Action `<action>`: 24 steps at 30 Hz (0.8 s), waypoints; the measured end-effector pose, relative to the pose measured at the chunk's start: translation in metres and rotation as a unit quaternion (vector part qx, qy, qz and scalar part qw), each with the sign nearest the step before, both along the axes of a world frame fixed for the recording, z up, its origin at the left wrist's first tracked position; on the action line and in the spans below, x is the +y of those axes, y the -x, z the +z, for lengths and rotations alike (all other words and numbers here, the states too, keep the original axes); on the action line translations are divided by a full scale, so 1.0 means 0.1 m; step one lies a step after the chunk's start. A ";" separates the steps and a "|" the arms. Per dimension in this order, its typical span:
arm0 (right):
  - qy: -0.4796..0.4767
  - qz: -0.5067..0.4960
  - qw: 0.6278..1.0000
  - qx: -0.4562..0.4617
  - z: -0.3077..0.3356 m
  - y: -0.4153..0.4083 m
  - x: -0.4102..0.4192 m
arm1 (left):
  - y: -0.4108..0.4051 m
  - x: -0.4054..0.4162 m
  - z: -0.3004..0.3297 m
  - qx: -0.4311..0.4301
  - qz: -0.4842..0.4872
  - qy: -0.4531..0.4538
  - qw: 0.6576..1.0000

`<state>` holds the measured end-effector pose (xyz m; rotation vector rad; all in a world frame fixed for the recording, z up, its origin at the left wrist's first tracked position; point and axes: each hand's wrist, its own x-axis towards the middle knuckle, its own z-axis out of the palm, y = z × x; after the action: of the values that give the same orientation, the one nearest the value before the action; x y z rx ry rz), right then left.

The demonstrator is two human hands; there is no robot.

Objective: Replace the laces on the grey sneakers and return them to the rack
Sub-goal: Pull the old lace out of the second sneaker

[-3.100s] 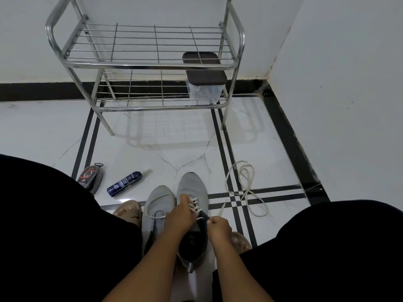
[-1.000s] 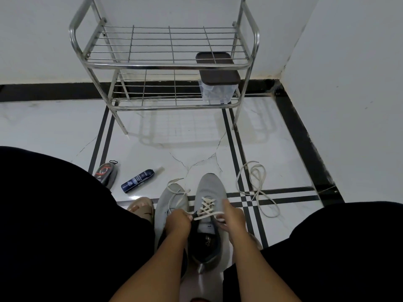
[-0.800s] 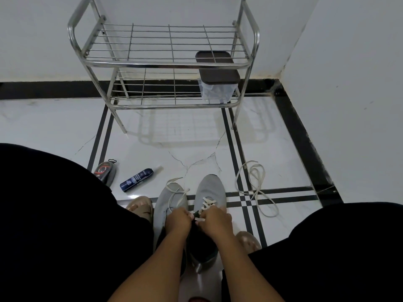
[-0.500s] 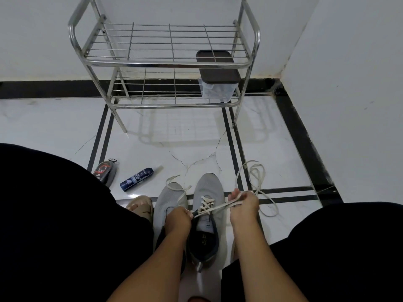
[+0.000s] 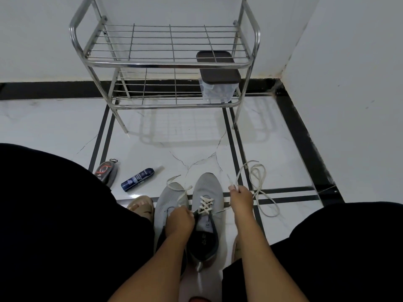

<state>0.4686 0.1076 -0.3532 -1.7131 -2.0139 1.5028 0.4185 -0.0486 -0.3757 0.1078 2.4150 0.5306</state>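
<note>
spray bottle [image 5: 137, 176]: dark blue, lying flat on the white floor [image 5: 178, 140]
polish sponge [image 5: 106, 171]: just left of the bottle
lidded box [image 5: 218, 77]: far beyond the bottle, dark lid

I cannot see the heel of the left sneaker [image 5: 169, 205]; my left hand [image 5: 179, 221] and forearm cover it. The labels on the blue bottle [image 5: 137, 176] are too small for me to read. The rack [image 5: 165, 64] top is cut by the frame edge.
</note>
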 end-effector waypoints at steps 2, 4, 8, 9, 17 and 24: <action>-0.007 0.099 0.991 -0.093 0.02 -0.01 -0.01 | -0.06 0.03 0.00 0.035 -0.046 -0.005 0.998; -0.040 0.107 0.982 -0.149 -0.04 -0.07 -0.14 | -0.10 0.06 0.00 0.042 -0.067 -0.031 0.996; -0.007 0.131 0.981 -0.145 -0.15 -0.24 -0.41 | -0.09 0.05 -0.01 0.055 -0.099 -0.063 0.992; 0.026 0.180 0.971 -0.157 -0.18 -0.27 -0.47 | -0.10 0.04 -0.02 0.062 -0.106 -0.067 0.990; 0.075 0.143 0.967 -0.195 -0.30 -0.30 -0.39 | -0.11 0.10 -0.09 0.186 -0.256 -0.005 0.949; 0.053 0.167 0.967 -0.186 -0.39 -0.29 -0.39 | -0.16 0.17 -0.19 0.150 -0.303 0.022 0.941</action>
<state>0.4976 0.0689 -0.3923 -1.8911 -2.5646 1.4889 0.4342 -0.0318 -0.3951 0.9384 2.4963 0.1781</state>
